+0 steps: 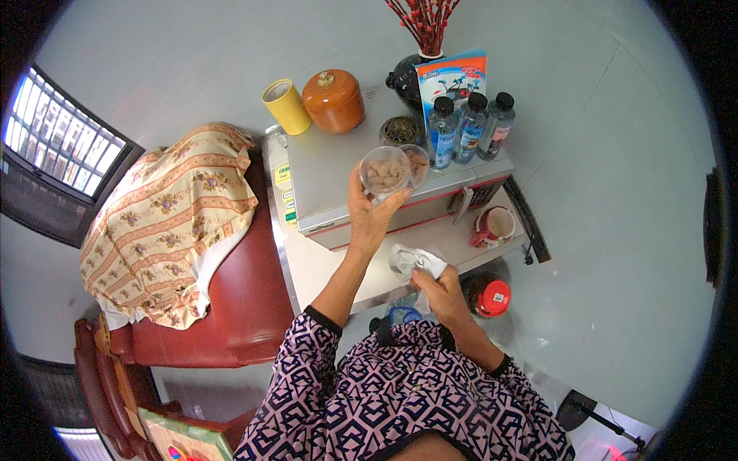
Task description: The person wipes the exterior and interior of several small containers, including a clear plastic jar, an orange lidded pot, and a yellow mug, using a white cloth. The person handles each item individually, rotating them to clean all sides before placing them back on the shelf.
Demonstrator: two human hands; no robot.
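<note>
Left hand [369, 213] raised over the microwave oven [361, 165], fingers wrapped around the base of a clear plastic jar [384, 170] holding pale tan pieces. Jar is tilted, held just above the oven's flat grey top. A second round clear piece with similar contents sits just right of the jar, touching it; cannot tell whether it is a lid or another container.

Right hand [438, 288] lower and nearer, fingers closed on a crumpled white cloth [415, 260]. Cloth is over the near edge of the white bench [323, 265], in front of the oven door.

On the oven top, far side: yellow cylindrical canister [287, 106] at left, round brown lidded pot [333, 101] just right of it. Farther right, a small dark round dish [400, 130], then three clear water bottles [470, 125] with black caps in a row, touching or nearly so. Behind them a blue printed packet [453, 77] stands upright against a dark vase [403, 79] with red berry twigs.

On the bench, right of the oven: red and white mug [493, 227]. Below the bench edge, near the right hand: a red container [488, 296] with a label.

Left of the bench: red-brown leather sofa [242, 307] partly covered with a cream floral cloth [165, 223]. Barred window [58, 138] at far left.
</note>
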